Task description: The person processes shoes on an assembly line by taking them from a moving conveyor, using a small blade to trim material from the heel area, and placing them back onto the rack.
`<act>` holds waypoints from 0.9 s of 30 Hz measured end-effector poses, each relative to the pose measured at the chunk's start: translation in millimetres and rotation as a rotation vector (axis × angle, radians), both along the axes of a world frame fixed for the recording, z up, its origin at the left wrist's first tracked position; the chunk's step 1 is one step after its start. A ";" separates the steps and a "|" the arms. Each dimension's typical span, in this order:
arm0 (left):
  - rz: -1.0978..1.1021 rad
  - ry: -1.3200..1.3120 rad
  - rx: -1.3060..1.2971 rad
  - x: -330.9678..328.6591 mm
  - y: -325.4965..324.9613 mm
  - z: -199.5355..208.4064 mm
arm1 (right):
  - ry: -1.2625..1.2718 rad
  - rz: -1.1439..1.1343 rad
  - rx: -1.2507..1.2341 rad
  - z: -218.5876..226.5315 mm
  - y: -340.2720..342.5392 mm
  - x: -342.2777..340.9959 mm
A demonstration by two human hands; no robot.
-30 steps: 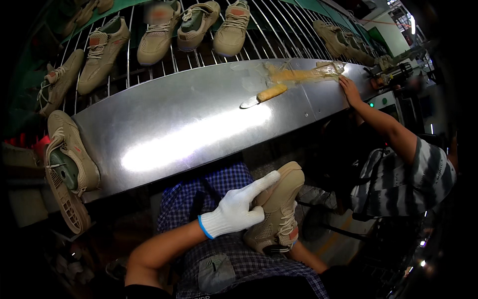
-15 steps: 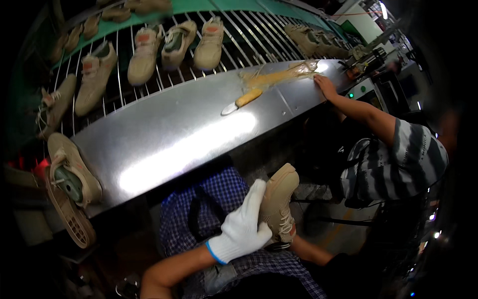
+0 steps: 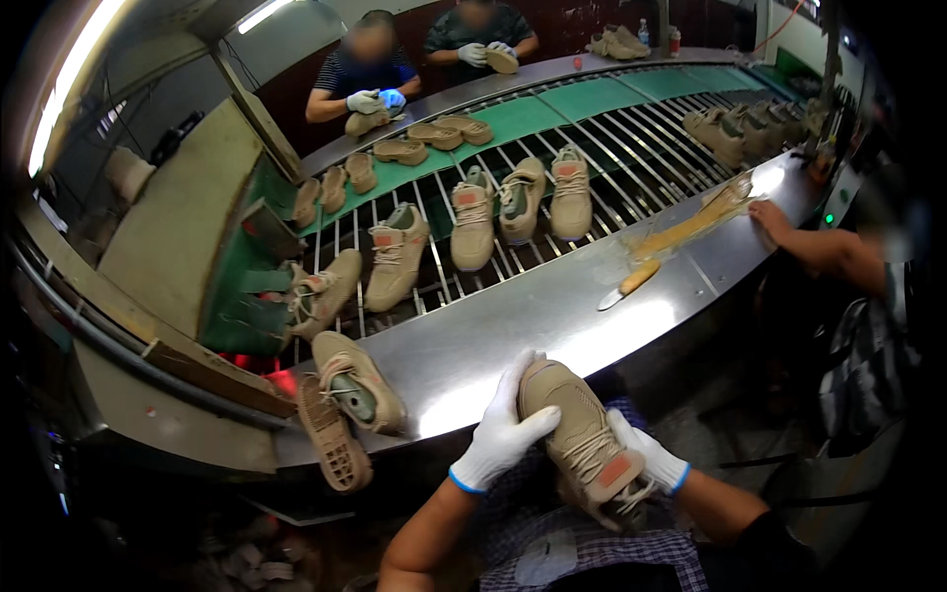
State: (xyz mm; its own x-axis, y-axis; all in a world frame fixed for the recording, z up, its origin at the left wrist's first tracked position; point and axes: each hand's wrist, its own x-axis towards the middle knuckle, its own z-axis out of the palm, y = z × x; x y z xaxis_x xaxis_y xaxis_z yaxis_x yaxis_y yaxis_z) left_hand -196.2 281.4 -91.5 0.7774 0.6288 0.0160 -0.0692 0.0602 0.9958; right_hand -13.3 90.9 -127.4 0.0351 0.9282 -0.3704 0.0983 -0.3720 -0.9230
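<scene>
Between my two white-gloved hands is a beige lace-up sneaker (image 3: 570, 409), its toe pointing away and its laces and orange tongue patch facing up. My left hand (image 3: 505, 434) grips the toe end, with the thumb over the upper. Against the shoe's right side, by the laces, my right hand (image 3: 646, 452) is closed; its fingertips are partly hidden. Left of my hands, another beige sneaker (image 3: 373, 395) lies at the end of the metal ledge, with a green form inside. Beside it leans a loose tan sole (image 3: 330, 434).
A knife with a yellow handle (image 3: 641, 275) lies on the metal ledge (image 3: 493, 345). Beyond, several beige sneakers (image 3: 472, 222) stand on a rack of metal bars, with soles (image 3: 400, 151) on a green belt. Two gloved people work across it; another person's bare hand (image 3: 769, 219) touches the ledge at right.
My view has swung up and left. The sneaker has turned so its laces face up, and my left hand has closed on its toe end. My right hand has come into sight.
</scene>
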 end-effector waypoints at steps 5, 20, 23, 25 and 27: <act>-0.160 0.190 0.015 -36.8 35.0 -20.6 | -0.482 0.174 0.203 98.5 -18.7 -17.2; -0.359 0.422 0.052 -10.3 68.1 -20.2 | -0.654 0.129 0.268 48.6 73.4 5.1; -0.353 0.423 -0.009 -10.5 70.6 -17.6 | -0.533 0.162 0.260 47.0 99.4 13.4; -0.353 0.434 -0.036 -8.6 72.2 -19.4 | -0.485 0.170 0.263 46.0 117.6 17.9; -0.350 0.455 -0.008 -6.4 73.3 -16.7 | -0.525 0.187 0.316 37.7 135.8 18.5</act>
